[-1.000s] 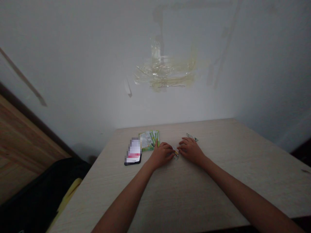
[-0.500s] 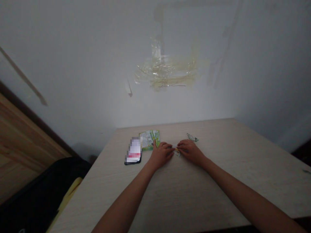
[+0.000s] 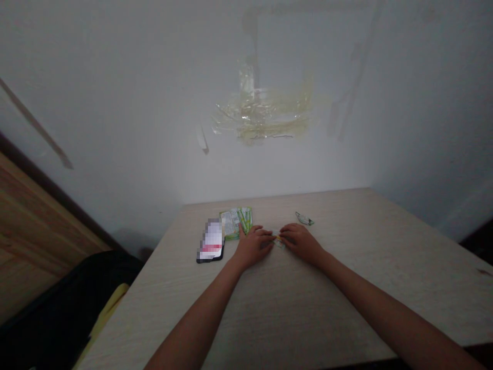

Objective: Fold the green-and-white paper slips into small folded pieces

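Note:
A small, pale scrap with yellow and greenish marks (image 3: 279, 242), perhaps paper, lies low at the table surface between my two hands. From the left, my left hand (image 3: 253, 247) has its fingertips closed on the scrap's near side, one finger sticking out toward the green printed packets. My right hand (image 3: 302, 240) pinches the same scrap from the other side, its fingers bunched together. Much of the scrap is covered by the fingertips, so its exact kind cannot be made out.
Several green-and-white printed packets (image 3: 231, 224) lie fanned behind my left hand. A phone (image 3: 211, 241) with a blurred screen is left of them. Beyond my right hand lies a small green-white crumpled piece (image 3: 304, 219). The wooden table (image 3: 346, 210) meets a taped wall (image 3: 154, 103).
Both hands stay almost in place over the scrap. The fingertips have shifted slightly, and less of the scrap shows between them. The other things lie as before.

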Available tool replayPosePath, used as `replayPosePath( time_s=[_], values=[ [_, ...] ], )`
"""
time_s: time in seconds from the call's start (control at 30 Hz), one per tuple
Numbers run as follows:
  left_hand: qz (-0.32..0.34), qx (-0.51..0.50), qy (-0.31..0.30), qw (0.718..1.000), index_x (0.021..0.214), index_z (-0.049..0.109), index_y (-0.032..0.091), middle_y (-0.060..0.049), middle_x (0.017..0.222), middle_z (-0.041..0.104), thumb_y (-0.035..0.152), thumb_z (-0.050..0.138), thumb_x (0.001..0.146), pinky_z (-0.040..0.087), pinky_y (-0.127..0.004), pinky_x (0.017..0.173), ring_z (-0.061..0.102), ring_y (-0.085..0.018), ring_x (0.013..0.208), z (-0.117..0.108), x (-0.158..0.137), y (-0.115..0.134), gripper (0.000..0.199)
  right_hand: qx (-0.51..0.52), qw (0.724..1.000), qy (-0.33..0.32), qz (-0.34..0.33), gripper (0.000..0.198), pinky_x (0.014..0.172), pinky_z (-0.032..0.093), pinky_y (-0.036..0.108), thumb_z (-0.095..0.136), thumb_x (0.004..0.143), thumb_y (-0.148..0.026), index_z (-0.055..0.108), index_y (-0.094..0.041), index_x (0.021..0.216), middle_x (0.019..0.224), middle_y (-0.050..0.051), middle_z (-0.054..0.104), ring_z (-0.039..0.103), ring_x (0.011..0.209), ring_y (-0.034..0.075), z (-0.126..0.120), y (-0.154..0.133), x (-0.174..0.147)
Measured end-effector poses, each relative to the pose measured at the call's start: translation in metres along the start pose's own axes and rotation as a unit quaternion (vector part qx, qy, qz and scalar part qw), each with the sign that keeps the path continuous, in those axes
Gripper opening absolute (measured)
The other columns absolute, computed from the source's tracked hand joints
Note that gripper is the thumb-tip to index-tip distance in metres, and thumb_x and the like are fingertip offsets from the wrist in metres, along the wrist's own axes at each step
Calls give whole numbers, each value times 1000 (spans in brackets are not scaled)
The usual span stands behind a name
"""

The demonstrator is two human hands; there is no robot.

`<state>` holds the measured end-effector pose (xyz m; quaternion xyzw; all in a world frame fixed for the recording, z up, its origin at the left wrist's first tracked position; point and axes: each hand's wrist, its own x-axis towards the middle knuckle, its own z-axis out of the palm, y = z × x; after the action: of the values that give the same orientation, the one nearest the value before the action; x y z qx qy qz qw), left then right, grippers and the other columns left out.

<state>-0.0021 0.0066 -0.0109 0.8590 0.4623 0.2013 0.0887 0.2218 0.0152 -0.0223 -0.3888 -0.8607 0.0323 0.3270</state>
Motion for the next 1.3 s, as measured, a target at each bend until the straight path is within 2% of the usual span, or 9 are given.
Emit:
replayPosePath(
  time_s=[0.13,0.33,0.53,0.77,1.3],
  values=[
    [0,-4,3,1000,110,67,42,2,119,67,41,60,87,-16,-70,106,45,-26,124,-2,1,0,24,7,1000,-11,4,21,93,47,38,57,91,-29,73,-21,102,102,8,72,63,99,20,1,2,0],
    [-18,-6,9,1000,105,70,40,2,111,69,46,62,85,-11,-71,107,49,-24,118,-3,2,-1,22,17,999,-20,-26,22,94,47,39,56,91,-25,72,-25,106,108,7,71,62,104,20,3,5,0],
    [-27,3,43,999,99,72,40,3,113,70,47,65,82,-10,-71,107,42,-29,129,4,2,-5,20,15,998,-36,-45,23,95,45,40,54,92,-24,71,-25,108,111,7,69,60,107,20,2,5,1],
    [-46,2,24,999,100,72,39,2,115,70,48,63,84,-8,-70,108,40,-29,131,3,3,-5,21,19,998,-34,-54,23,95,46,40,55,92,-24,71,-25,108,111,9,68,59,108,21,3,6,0],
    [-42,-32,26,998,99,72,36,0,115,70,45,65,82,-8,-67,110,42,-28,131,6,4,-8,21,10,997,-39,-60,23,98,43,43,56,92,-26,71,-27,110,115,8,66,55,114,23,5,8,-3]
  ],
)
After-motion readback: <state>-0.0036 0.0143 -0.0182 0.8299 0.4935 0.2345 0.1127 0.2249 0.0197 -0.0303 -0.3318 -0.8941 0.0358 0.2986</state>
